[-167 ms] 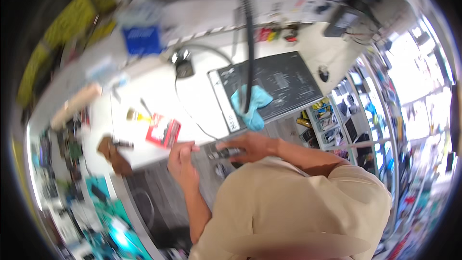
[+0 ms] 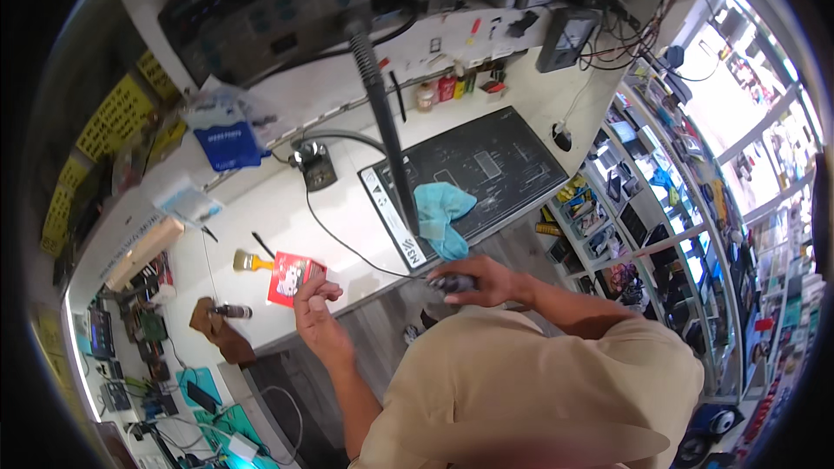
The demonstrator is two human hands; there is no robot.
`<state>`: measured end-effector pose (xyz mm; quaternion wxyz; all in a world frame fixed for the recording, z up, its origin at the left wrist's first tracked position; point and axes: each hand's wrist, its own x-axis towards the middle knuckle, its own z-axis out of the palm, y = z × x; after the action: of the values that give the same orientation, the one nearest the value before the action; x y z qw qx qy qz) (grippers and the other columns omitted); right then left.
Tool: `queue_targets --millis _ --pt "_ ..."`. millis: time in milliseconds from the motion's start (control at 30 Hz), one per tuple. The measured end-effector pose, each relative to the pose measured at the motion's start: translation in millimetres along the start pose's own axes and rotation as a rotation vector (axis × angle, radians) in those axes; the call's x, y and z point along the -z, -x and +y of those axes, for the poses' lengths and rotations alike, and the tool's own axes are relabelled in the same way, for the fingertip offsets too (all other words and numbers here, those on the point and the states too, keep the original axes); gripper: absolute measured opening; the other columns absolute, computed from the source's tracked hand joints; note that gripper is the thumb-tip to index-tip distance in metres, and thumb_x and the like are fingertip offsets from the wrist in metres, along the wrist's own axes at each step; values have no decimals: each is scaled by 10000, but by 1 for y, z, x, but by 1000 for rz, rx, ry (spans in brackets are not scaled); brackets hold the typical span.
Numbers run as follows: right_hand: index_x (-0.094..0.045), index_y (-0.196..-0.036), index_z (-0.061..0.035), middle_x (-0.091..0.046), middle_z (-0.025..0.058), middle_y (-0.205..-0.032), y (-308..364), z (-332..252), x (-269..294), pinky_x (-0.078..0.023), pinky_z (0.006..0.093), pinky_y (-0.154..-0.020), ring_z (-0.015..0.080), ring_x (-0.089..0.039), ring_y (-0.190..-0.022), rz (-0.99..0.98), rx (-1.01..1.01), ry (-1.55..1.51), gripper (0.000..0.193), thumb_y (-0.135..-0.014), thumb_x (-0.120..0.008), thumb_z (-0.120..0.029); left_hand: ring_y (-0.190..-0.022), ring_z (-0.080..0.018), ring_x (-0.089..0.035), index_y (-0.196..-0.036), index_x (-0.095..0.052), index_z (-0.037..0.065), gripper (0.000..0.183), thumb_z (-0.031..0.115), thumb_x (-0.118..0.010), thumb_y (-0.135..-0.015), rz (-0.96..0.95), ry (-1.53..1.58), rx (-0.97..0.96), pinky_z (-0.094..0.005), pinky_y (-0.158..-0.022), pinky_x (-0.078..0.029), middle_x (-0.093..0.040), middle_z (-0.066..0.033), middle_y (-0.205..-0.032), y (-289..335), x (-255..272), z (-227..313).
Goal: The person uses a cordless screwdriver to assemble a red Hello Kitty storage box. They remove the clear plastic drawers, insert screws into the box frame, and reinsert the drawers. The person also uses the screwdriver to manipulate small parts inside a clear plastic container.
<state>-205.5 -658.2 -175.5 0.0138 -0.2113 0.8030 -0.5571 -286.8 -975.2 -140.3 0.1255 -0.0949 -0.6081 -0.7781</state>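
Note:
My right hand (image 2: pixel 485 280) is closed around a dark, rounded handheld tool (image 2: pixel 453 283), held just off the front edge of the white bench (image 2: pixel 261 247). A thin black cable (image 2: pixel 352 247) runs from near the tool across the bench to a small black stand (image 2: pixel 319 174). The tool's exact kind is hidden by my fingers. My left hand (image 2: pixel 321 326) is raised at the bench edge with its fingers loosely curled and apart; I see nothing in it. Behind its fingertips a red box (image 2: pixel 287 280) with a white cartoon figure lies on the bench.
A turquoise cloth (image 2: pixel 445 215) lies on a black mat (image 2: pixel 495 169), below a dark lamp arm (image 2: pixel 387 113). Left of the box are a yellow brush (image 2: pixel 250 260) and a brown holder (image 2: pixel 221 334). A blue bag (image 2: pixel 228 146) stands behind. Glass shelving (image 2: pixel 625 217) is on the right.
The view has sharpened and shifted. My right hand, still around the tool, appears farther right in the picture. The fingers of my left hand have loosened and now overlap the red box.

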Motion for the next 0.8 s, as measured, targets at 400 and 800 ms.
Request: queue_targets --millis 400,800 --pt "70 -1775 -176 -553 94 -1123 -132 -101 129 -576 343 -763 172 -627 -822 535 177 -516 1118 -979 -707 -59 -908 -160 -592 -1202 -699 3 412 382 -548 -1147 -78 -128 165 -326 -865 -475 -651 -68 -961 9 -5 -4" --pt "-37 -1790 -246 -558 117 -1222 -183 -106 157 -568 301 -707 155 -617 -838 461 189 -571 1043 -1025 -737 -124 -905 -156 -607 -1200 -704 -14 401 355 -556 -1146 113 -209 194 -319 -862 -483 -666 -69 -931 54 -13 4"
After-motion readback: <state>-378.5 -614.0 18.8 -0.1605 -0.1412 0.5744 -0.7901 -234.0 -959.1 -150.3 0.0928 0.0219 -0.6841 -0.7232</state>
